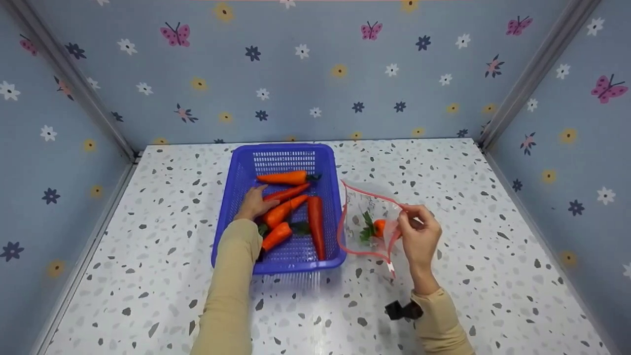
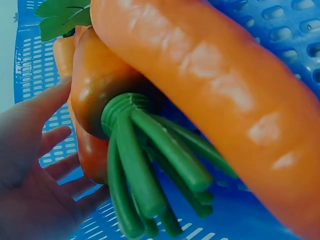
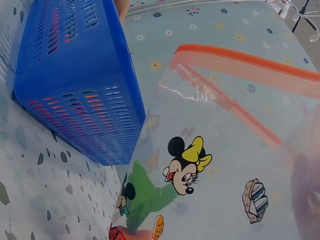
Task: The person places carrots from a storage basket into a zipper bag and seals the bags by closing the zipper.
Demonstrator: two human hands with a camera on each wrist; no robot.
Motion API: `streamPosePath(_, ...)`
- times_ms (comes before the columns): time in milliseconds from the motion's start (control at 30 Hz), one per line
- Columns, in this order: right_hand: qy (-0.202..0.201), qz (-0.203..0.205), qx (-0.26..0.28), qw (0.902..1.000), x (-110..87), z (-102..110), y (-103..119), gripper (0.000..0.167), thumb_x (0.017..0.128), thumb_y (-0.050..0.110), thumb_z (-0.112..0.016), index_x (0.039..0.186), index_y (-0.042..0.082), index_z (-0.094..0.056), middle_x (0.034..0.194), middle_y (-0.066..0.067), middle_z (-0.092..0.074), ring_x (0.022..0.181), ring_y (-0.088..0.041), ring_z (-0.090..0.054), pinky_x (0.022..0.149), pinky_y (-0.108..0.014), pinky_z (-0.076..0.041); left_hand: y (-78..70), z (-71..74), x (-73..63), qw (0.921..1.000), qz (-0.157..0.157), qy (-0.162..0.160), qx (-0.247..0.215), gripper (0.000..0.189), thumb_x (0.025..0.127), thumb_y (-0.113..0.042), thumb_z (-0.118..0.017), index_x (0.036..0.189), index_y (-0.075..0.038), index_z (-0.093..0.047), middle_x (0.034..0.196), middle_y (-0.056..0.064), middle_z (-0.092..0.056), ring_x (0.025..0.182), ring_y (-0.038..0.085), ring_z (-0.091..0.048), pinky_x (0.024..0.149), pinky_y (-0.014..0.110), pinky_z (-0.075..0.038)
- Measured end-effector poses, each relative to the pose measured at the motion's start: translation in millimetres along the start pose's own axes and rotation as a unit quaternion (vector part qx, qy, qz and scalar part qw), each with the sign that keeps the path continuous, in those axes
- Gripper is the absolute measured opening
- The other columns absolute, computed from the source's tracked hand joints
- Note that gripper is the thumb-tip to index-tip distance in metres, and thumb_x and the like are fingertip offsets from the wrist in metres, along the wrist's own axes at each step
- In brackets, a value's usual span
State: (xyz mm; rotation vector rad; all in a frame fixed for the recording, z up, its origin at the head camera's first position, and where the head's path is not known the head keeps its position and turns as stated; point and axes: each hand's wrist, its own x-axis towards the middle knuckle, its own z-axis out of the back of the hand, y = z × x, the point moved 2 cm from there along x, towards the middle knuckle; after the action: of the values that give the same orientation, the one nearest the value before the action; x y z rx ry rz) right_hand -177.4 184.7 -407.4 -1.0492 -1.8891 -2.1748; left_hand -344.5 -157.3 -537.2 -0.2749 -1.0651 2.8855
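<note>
My left hand point(image 1: 252, 203) reaches into a blue plastic basket point(image 1: 296, 267) holding several orange and red toy carrots. In the left wrist view its fingers are loosely spread beside an orange carrot point(image 2: 92, 75) with a cut green stem top, the thumb tip right at its side. Another large orange carrot point(image 2: 200, 80) crosses close to that camera. My right hand point(image 1: 420, 234) pinches the red-edged mouth of a clear zip bag point(image 1: 359, 204), which gapes toward the basket. Inside the bag is an orange carrot point(image 1: 378, 228) with green leaves; cartoon prints show on the plastic point(image 3: 220, 165).
The basket and bag stand side by side on a white speckled tabletop point(image 1: 148, 222). Blue flowered panels point(image 1: 315, 84) enclose the back and both sides. A dark wrist device point(image 1: 404, 310) sits by my right sleeve.
</note>
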Motion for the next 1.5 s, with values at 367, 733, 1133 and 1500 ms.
streamPosePath(367, -0.004, 0.001, 0.000, 1.0000, -0.7, 1, -18, 0.011, 0.078, -0.010, -0.053, 0.083, -0.010, -0.063, 0.068, -0.016, -0.054, 0.047, -0.013, -0.052, 0.040, -0.018, -0.041, -21.3, -1.6, -35.9, 0.9342, 0.213, 0.046, -0.283, 0.051, 0.089, -0.026, -0.053, 0.133, -0.017, -0.029, 0.123, 0.006, -0.038, 0.107, 0.025, -0.041, 0.090, 0.038, -0.038)
streamPosePath(733, -0.004, 0.005, -0.023, 0.9997, 0.0, -4, -2, 0.010, 0.078, -0.011, -0.053, 0.081, -0.011, -0.062, 0.070, -0.019, -0.056, 0.052, -0.011, -0.053, 0.043, -0.016, -0.042, -23.8, 5.6, -42.1, 0.9424, 0.197, 0.035, -0.268, 0.032, 0.088, -0.020, -0.055, 0.117, -0.015, -0.043, 0.112, 0.009, -0.048, 0.096, 0.025, -0.050, 0.072, 0.031, -0.045)
streamPosePath(1133, 0.001, 0.015, -0.005, 0.9999, 1.3, -3, -2, 0.011, 0.077, -0.014, -0.051, 0.081, -0.013, -0.061, 0.067, -0.019, -0.053, 0.047, -0.011, -0.050, 0.038, -0.017, -0.040, -40.5, 35.0, -34.3, 0.9951, 0.052, 0.002, 0.084, 0.041, 0.081, -0.021, -0.064, 0.112, 0.004, -0.057, 0.108, 0.021, -0.057, 0.094, 0.031, -0.053, 0.084, 0.042, -0.041)
streamPosePath(1500, 0.002, 0.005, 0.008, 1.0000, 0.7, -4, -5, 0.011, 0.077, -0.014, -0.051, 0.080, -0.013, -0.061, 0.066, -0.019, -0.051, 0.043, -0.012, -0.049, 0.037, -0.019, -0.040, -60.9, 55.2, -40.9, 0.9930, 0.024, -0.024, 0.113, 0.040, 0.081, -0.022, -0.064, 0.112, 0.002, -0.058, 0.107, 0.018, -0.057, 0.088, 0.028, -0.052, 0.078, 0.041, -0.042)
